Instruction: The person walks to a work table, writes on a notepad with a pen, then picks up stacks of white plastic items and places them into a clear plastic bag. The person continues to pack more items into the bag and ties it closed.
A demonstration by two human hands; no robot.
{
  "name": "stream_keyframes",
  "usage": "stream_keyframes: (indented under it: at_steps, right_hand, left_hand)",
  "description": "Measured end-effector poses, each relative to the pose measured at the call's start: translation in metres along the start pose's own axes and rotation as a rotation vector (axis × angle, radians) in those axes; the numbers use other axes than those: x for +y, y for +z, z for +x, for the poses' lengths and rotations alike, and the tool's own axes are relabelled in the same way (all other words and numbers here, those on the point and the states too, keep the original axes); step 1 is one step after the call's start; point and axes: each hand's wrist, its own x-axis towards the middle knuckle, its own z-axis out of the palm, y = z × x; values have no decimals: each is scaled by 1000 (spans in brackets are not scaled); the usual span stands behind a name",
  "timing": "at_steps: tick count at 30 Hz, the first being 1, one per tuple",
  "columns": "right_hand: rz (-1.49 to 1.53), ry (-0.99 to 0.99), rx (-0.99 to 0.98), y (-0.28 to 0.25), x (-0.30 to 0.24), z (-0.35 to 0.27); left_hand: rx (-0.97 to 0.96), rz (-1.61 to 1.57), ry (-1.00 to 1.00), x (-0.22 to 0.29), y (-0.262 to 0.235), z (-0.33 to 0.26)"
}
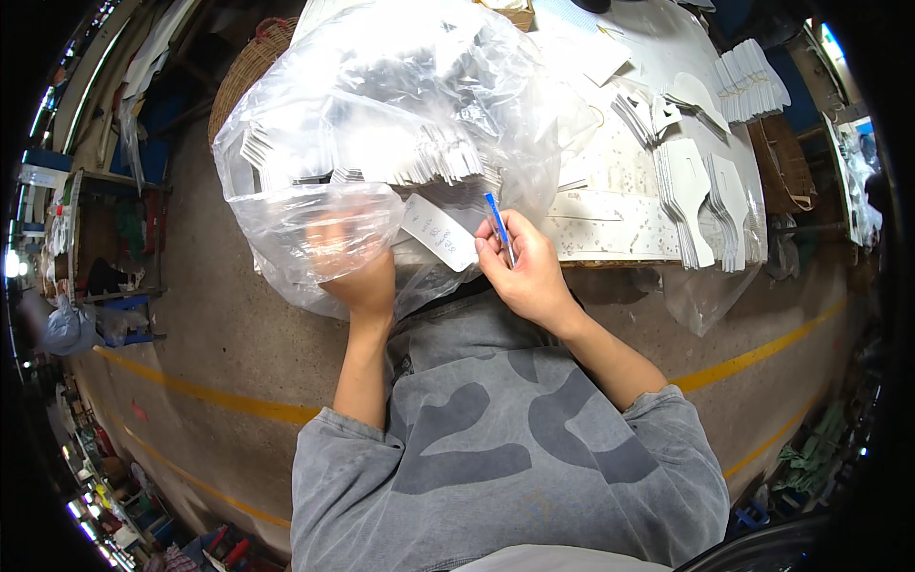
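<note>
Head view, looking down over my grey patterned sweatshirt (496,448) to the work surface. Nearest, both my forearms rise from the lower edge. My right hand (524,272) is closed in a writing grip around a blue pen (498,227), thumb and fingers pinched on its barrel, the pen slanting up and to the left. Its upper end lies just beside a small white paper slip (438,234), which sits tilted at the near edge of a large clear plastic bag (381,124). My left hand (357,267) is pushed in under a fold of that bag; its fingers curl over the film, but the plastic blurs them, so I cannot tell exactly how far the hand is closed or whether it grips anything besides the film. Inside the bag lies a row of white die-cut card pieces (429,157), stacked on edge. Beyond and to the right, the white-covered table (620,205) carries further fanned stacks of white cut-out cards (705,195). Farthest, a woven basket (250,71) stands behind the bag at upper left.
</note>
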Motion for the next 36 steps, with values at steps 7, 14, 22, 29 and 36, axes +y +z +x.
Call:
stream_keyframes:
  at_steps: [7,14,22,29,36]
  right_hand:
    - [0,-1,-5,1,0,2]
    - [-23,-17,1,3,-1,3]
    - [-14,-21,0,3,-3,3]
    - [-15,-31,13,3,-3,2]
    - [-11,-18,19,4,-5,1]
  left_hand:
    - [13,49,-45,8,2,0]
    - [45,39,-62,18,3,5]
    - [37,38,-116,21,4,6]
    - [-20,42,-176,24,2,5]
    - [-32,108,-161,20,3,1]
